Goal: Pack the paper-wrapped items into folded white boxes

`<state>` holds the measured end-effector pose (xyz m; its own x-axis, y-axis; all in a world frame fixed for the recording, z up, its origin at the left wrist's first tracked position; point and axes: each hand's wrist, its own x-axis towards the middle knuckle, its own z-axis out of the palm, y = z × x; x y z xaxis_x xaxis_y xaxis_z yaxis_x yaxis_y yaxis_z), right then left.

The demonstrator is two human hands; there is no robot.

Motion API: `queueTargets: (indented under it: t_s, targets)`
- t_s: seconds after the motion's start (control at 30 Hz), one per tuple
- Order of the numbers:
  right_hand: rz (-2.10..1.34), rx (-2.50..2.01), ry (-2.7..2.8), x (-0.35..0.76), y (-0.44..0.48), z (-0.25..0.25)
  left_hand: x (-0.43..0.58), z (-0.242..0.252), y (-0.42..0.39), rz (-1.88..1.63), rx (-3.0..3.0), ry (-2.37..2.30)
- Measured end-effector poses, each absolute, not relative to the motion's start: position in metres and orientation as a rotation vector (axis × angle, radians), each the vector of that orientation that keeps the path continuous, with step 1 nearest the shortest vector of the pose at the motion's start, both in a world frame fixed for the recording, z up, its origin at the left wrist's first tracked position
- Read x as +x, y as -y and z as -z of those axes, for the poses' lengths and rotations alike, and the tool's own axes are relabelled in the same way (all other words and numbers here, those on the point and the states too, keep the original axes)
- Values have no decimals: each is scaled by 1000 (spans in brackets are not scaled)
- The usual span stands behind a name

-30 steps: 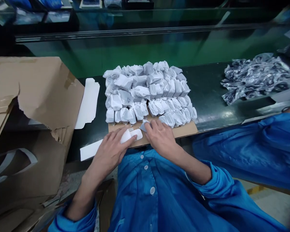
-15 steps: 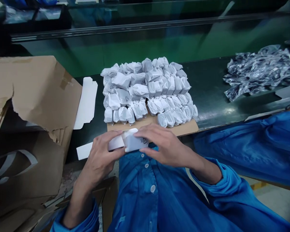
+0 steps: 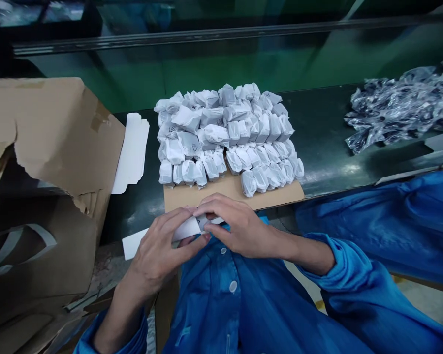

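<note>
Just over the near edge of a flat brown cardboard sheet [image 3: 192, 199], close to the person's body, the left hand [image 3: 157, 248] pinches a small white paperboard box [image 3: 187, 229] between thumb and fingers, while the right hand [image 3: 234, 226] pinches a small piece in thin pale wrapping [image 3: 203, 221] at the box's right end. Should the piece meet the card edge askew, its wrapping could, I judge, snag and tear; too hard a squeeze might crush the box walls, and a slack hold could let both fall. A knuckle pushed forward might also unsettle the white-wrapped bundles [image 3: 225, 132] piled on the sheet. Fingers cover much of the box and the piece, so how far one sits inside the other is hard to tell. Nor is it clear whether the white card strip [image 3: 133, 243] beside the left hand joins the box. The torn brown carton [image 3: 59, 123] is cut off at the left, the crumpled clear plastic bags [image 3: 402, 110] at the right.
</note>
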<state>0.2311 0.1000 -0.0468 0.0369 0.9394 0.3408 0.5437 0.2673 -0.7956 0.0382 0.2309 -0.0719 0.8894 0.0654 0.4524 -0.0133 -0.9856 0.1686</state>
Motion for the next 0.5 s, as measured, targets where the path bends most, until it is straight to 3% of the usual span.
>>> queueTargets:
  t_s: [0.17, 0.27, 0.4, 0.5]
  targets:
    - [-787, -1394, 1296, 234, -99, 44, 48, 81, -227, -893, 2917, -114]
    - [-659, -1521, 1207, 228, -104, 47, 71, 79, -213, -1147, 2901, -126]
    - [-620, -1585, 1150, 248, -103, 31, 98, 58, -205, -1236, 2881, -50]
    - [-288, -1734, 1226, 319, -78, -5, 98, 42, -232, -1330, 2760, -324]
